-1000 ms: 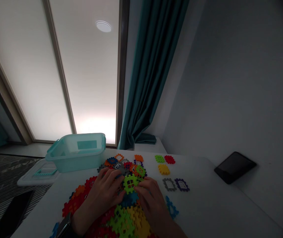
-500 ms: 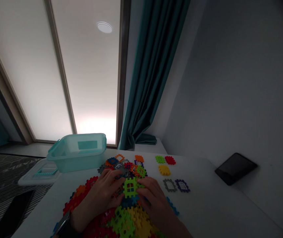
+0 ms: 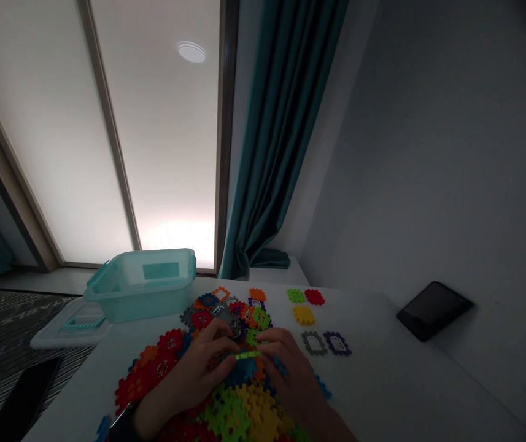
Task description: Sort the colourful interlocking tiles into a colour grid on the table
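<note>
"Where is the green notched tile (image 3: pixel 247 355) held?"
"Over the tile heap (image 3: pixel 263 410), rightward of the left hand's (image 3: pixel 198 364) fingertips and leftward of the right hand's (image 3: pixel 291 369). Each end is pinched by nearly closed fingers."
"Which hand is nearer?"
"Neither; it is touched by both."
"And its direction?"
"It is seen edge-on, its long edge stretched from hand to hand."

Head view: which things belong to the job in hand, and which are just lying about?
In the job:
green piece, held by left hand and right hand
heaped coloured pieces
probably the loose pieces set apart at right

Seemingly lying about:
teal tub
pale lid
black flat device
dark flat object, lower left
</note>
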`<action>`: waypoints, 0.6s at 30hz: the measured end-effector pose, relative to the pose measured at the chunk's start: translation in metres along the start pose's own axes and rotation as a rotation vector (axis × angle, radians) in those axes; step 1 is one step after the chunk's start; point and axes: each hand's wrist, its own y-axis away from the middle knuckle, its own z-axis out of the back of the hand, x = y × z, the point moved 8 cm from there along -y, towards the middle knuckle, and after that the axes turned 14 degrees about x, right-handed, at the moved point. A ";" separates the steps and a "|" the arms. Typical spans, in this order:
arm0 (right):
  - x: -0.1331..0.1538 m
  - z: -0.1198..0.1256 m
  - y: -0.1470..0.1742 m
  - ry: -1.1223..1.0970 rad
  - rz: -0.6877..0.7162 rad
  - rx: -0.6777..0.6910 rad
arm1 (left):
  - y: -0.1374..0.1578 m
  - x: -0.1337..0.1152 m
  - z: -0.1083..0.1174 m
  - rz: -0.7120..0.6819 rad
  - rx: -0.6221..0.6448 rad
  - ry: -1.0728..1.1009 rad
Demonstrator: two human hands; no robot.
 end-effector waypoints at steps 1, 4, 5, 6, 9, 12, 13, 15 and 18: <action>-0.004 -0.001 0.000 -0.065 -0.067 -0.009 | -0.002 -0.001 -0.003 0.015 0.031 0.045; -0.021 -0.009 0.002 -0.255 -0.315 -0.004 | -0.005 -0.003 -0.009 0.025 0.054 0.140; -0.026 -0.012 0.003 -0.311 -0.387 0.001 | -0.005 -0.004 -0.010 0.022 0.045 0.155; -0.031 -0.015 0.004 -0.364 -0.443 0.003 | -0.005 -0.004 -0.010 0.020 0.032 0.162; -0.039 -0.020 0.005 -0.509 -0.526 0.008 | -0.004 -0.002 -0.009 0.034 -0.012 0.153; -0.045 -0.026 0.005 -0.611 -0.573 0.031 | -0.003 0.002 -0.007 0.067 -0.030 0.147; -0.046 -0.027 0.006 -0.629 -0.586 0.037 | -0.003 0.004 -0.007 0.074 -0.030 0.152; -0.048 -0.029 0.006 -0.638 -0.598 0.043 | -0.003 0.005 -0.007 0.084 -0.028 0.169; -0.047 -0.028 0.006 -0.600 -0.575 0.058 | -0.003 0.006 -0.007 0.101 -0.023 0.197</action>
